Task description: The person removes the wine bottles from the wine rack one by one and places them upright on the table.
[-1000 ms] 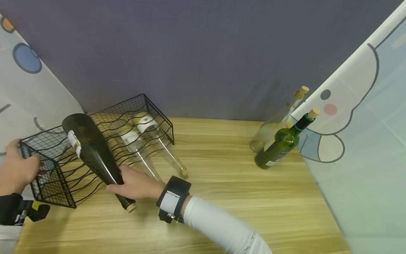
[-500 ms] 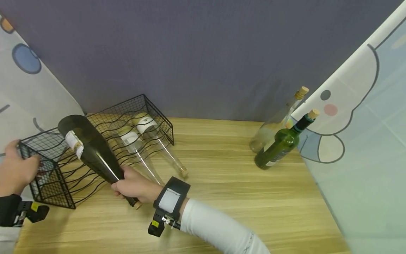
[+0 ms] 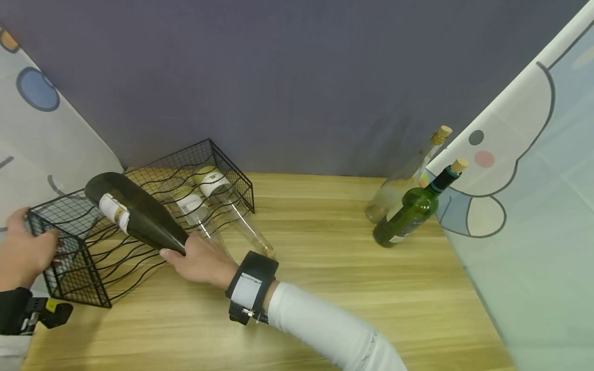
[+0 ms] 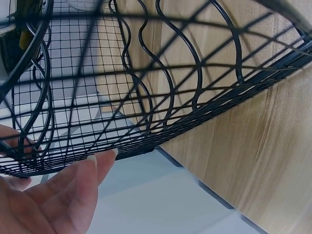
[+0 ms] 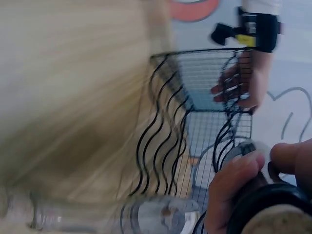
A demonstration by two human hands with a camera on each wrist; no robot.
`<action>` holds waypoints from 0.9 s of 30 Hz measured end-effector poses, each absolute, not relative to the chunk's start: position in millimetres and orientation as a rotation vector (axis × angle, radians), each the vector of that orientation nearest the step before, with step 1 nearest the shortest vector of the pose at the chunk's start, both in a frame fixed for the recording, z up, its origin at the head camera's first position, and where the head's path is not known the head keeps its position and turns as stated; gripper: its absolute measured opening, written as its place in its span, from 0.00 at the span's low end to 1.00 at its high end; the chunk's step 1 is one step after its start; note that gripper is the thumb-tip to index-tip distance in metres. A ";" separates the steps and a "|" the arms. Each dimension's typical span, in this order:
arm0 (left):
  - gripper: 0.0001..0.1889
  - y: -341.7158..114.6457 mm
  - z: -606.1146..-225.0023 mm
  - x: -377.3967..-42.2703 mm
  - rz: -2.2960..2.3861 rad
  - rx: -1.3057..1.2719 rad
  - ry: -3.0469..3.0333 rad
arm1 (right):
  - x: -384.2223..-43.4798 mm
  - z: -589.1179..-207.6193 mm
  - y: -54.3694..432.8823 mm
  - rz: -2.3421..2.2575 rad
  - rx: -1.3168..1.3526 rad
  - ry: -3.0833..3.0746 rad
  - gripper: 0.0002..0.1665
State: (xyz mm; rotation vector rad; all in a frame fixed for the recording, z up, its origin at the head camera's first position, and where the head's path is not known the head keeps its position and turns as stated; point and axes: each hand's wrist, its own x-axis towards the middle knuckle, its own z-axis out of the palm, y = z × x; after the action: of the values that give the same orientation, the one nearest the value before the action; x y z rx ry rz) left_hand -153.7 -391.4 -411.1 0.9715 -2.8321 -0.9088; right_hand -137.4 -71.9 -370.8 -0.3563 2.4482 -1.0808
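Observation:
My right hand (image 3: 201, 260) grips a dark wine bottle (image 3: 148, 221) around its neck. The bottle slants over the black wire wine rack (image 3: 79, 273), its labelled body toward the back left. Whether it touches the wavy wires, I cannot tell. In the right wrist view the bottle's cork end (image 5: 280, 222) sits close to the camera, below the fingers (image 5: 234, 180). My left hand (image 3: 25, 252) holds the rack's left end, with fingers (image 4: 90, 185) at the mesh in the left wrist view. Two corked clear bottles (image 3: 192, 203) (image 3: 218, 185) lie in the rack.
On the right of the wooden table (image 3: 325, 288), a green corked bottle (image 3: 408, 214) and a clear corked bottle (image 3: 390, 193) stand upright. A grey panel (image 3: 297, 87) closes off the back. Printed sheets (image 3: 533, 216) hang at both sides.
The dark bottle has swung to lie more crosswise, and its label has turned further into view. My right hand has moved slightly up and right. The left hand stays on the rack.

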 end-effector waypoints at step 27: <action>0.38 -390.6 -412.6 -155.5 -0.903 1.016 -2.814 | -147.7 -386.3 -61.8 -1.002 -0.599 2.518 0.25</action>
State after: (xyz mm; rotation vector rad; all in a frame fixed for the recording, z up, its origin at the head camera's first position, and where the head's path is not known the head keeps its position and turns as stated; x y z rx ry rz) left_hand -155.5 -390.6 -412.6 1.0161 -2.8137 -0.9033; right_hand -147.7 -61.8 -386.3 -0.5993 2.5184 -1.0022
